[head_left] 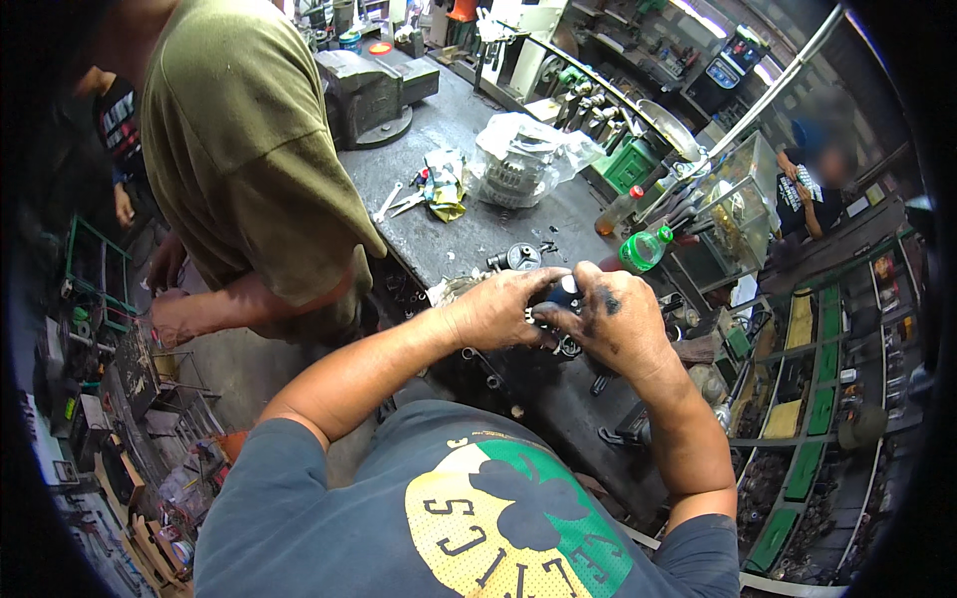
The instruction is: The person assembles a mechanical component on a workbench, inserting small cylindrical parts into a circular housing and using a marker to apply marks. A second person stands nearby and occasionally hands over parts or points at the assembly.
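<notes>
Both of my hands are closed around a small dark metal part with a bright round end, just over the workbench. My left hand grips it from the left, its thumb and fingers curled in. My right hand, with black grease on its back, wraps it from the right. Fingers hide most of the part, so its exact kind cannot be told. Shiny metal pieces show just below my fingers. Beyond my hands lies a round metal piece with a dark centre.
A large vise stands at the far left of the bench. Wrenches, a plastic-wrapped metal assembly, a green bottle and a brown bottle are farther back. A co-worker in an olive shirt stands close on my left. Parts shelves line the right.
</notes>
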A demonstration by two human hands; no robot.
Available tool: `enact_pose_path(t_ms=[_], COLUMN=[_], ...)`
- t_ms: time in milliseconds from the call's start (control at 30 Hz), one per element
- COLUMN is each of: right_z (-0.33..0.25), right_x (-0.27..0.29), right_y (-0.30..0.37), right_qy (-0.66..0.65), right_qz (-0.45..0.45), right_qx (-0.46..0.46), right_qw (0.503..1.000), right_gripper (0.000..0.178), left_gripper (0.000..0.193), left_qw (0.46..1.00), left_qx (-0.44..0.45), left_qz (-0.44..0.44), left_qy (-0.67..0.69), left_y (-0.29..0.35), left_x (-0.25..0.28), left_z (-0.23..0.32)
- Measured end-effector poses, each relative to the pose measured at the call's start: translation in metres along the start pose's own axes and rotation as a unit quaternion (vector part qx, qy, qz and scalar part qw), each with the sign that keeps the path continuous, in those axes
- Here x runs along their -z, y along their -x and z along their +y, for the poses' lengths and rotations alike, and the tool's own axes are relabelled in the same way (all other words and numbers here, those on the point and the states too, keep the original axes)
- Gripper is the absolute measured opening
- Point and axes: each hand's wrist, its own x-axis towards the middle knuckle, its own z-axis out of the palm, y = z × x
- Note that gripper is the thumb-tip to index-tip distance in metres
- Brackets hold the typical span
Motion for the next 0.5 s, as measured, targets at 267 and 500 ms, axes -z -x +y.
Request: enact_pose_path(t_ms=[267, 500], right_z=[0.003, 0.018], right_x=[0.017, 0.019], right_y=[-0.006, -0.002], right_qy=[0.043, -0.079], right_qz=[0.019, 0.062], right_qx=[0.081, 0.177], right_qw=[0.996, 0.979], right_gripper=[0.042, 0.041], left_gripper=[0.077, 0.076], left_qw=[0.993, 0.998], left_qx=[-0.097, 0.023], left_qz=[0.043, -0.005], left_qy=[-0.055, 0.051], left_y=[0.015, 0.010], left_x=[-0.029, -0.008], left_z=[-0.023, -0.001])
